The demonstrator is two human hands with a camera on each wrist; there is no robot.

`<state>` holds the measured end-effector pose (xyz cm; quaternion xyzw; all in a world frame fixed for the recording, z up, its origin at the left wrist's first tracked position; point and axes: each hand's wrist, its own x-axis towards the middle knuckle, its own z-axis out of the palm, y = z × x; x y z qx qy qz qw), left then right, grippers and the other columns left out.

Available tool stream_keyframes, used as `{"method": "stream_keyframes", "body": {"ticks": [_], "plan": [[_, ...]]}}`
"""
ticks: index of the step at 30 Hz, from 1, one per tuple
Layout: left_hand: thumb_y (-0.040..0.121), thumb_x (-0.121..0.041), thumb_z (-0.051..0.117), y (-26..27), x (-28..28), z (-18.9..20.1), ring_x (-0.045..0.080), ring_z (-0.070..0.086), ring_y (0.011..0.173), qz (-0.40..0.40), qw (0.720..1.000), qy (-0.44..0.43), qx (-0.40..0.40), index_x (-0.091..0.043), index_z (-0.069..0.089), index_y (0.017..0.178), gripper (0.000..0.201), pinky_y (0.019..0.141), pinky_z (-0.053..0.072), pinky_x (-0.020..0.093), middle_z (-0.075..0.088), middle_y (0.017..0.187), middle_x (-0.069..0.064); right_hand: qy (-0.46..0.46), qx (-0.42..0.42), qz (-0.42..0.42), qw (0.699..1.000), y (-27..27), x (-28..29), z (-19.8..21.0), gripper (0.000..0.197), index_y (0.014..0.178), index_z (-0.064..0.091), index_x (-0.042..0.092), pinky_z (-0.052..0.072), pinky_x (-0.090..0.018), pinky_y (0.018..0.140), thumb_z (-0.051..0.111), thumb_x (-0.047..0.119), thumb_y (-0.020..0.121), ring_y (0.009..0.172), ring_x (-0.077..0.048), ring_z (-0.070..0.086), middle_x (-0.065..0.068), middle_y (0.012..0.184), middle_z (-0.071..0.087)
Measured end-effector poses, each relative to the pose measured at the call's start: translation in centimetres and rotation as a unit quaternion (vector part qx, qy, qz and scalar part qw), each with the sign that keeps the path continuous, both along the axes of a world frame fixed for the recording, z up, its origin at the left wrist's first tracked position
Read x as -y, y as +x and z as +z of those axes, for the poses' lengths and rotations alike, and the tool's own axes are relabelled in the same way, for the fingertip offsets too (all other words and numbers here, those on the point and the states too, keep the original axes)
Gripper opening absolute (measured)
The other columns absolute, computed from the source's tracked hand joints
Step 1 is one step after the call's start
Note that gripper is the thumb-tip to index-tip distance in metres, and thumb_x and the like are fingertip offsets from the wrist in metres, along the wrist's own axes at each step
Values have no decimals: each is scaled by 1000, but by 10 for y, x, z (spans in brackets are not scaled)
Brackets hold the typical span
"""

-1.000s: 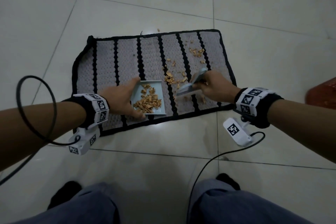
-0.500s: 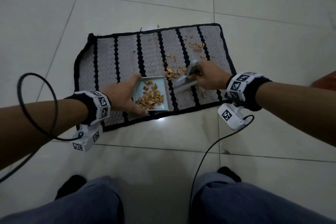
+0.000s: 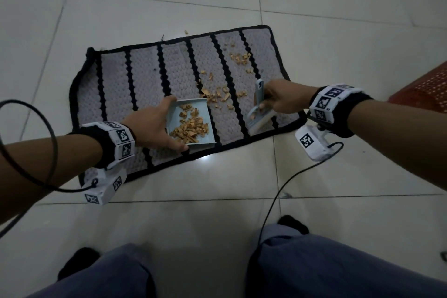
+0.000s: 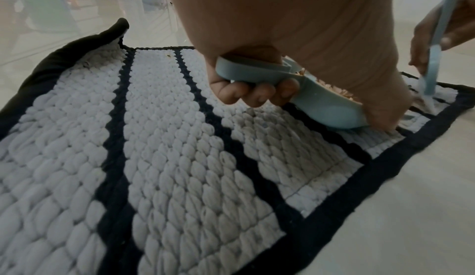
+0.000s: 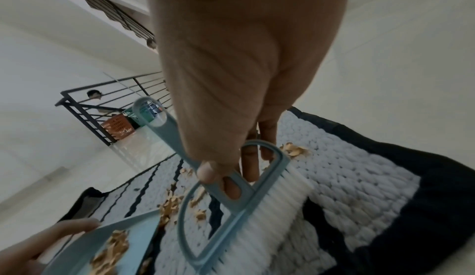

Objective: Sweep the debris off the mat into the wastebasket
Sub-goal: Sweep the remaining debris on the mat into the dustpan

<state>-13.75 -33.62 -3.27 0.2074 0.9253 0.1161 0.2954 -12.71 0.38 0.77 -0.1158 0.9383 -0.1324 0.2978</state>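
A grey mat (image 3: 145, 75) with black stripes lies on the tiled floor. Tan debris (image 3: 217, 95) is scattered over its right half, with another small heap (image 3: 240, 58) farther back. My left hand (image 3: 154, 126) grips the handle of a light blue dustpan (image 3: 191, 123), which rests on the mat and holds a heap of debris. In the left wrist view the fingers (image 4: 257, 93) curl round the dustpan handle (image 4: 254, 70). My right hand (image 3: 280, 99) grips a light blue brush (image 3: 260, 116) whose white bristles (image 5: 259, 218) touch the mat's near right corner.
A red perforated basket (image 3: 425, 89) stands on the floor at the right edge. Black cables trail from both wrist cameras. My knees (image 3: 314, 261) fill the bottom of the head view. White tiles surround the mat. One chip (image 3: 186, 31) lies beyond the mat's far edge.
The brush has drawn back to the right, away from the dustpan, towards the mat's near right corner. The dustpan has stayed in place with its load.
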Motion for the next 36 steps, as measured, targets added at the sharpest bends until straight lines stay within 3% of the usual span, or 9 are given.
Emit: {"method": "stream_keyframes", "body": {"ticks": [3, 7, 10, 14, 20, 25, 28, 33, 36], "plan": [[55, -73, 79, 2, 2, -2, 25, 61, 86, -5, 1000, -14, -7, -25, 10, 150, 127, 70, 47, 30, 63, 124, 7, -26, -37, -34, 998, -9, -1, -4, 16, 98, 67, 4, 49, -38, 73, 57, 17, 96, 79, -27, 60, -11, 90, 67], [54, -74, 79, 4, 4, -5, 23, 59, 85, -2, 1000, -26, -9, -26, 9, 150, 127, 71, 47, 30, 63, 122, 6, -69, -111, -107, 986, -21, -3, 7, 17, 94, 67, 0, 40, -25, 58, 55, 12, 96, 59, -11, 53, -6, 74, 61], [53, -76, 78, 3, 8, -8, 27, 65, 94, 7, 1000, -15, -11, -26, 8, 149, 129, 75, 52, 33, 64, 121, 6, -87, -91, -99, 987, -17, 0, 12, 18, 94, 68, 3, 38, -23, 56, 56, 15, 97, 60, -7, 51, 1, 70, 58], [51, -79, 76, 2, 15, -9, 28, 65, 98, 17, 1000, -4, -8, -26, 7, 149, 131, 82, 54, 37, 64, 123, 6, -72, -24, -35, 997, -4, 3, -3, 16, 97, 69, 12, 49, -38, 74, 56, 22, 97, 82, -24, 63, -8, 91, 69], [49, -81, 76, 1, 18, -7, 28, 64, 100, 20, 1000, -7, 1, -29, 8, 148, 131, 86, 54, 40, 63, 124, 5, -80, -96, -118, 985, -12, 7, -3, 24, 101, 69, 3, 52, -41, 76, 54, 20, 98, 84, -35, 62, -19, 95, 70], [50, -77, 79, 0, 20, -7, 27, 63, 102, 34, 999, 3, 9, -28, 9, 149, 131, 87, 52, 37, 61, 126, 5, -134, -32, -23, 990, 7, 59, -5, 21, 99, 68, 6, 45, -25, 66, 53, 21, 99, 74, -18, 61, -8, 90, 69], [51, -77, 79, -1, 22, -6, 25, 63, 94, 37, 999, 1, 9, -26, 9, 149, 130, 82, 52, 35, 62, 122, 6, -129, -54, -27, 990, 2, 75, -15, 22, 93, 63, 1, 35, -22, 55, 52, 19, 99, 60, -9, 50, -5, 76, 61], [52, -79, 77, 2, 29, -8, 27, 64, 99, 30, 999, -21, -1, -28, 7, 148, 129, 86, 53, 36, 63, 123, 5, -138, -111, -158, 972, -19, 62, -27, 28, 91, 64, -2, 37, -32, 59, 52, 22, 99, 64, -32, 53, -19, 75, 61], [51, -80, 76, 1, 29, -10, 28, 65, 96, 31, 999, -21, -4, -29, 8, 148, 128, 83, 53, 36, 64, 121, 5, -166, -136, -184, 959, -17, 58, -25, 26, 93, 67, 1, 40, -35, 57, 52, 22, 99, 62, -31, 53, -18, 73, 62]]}}
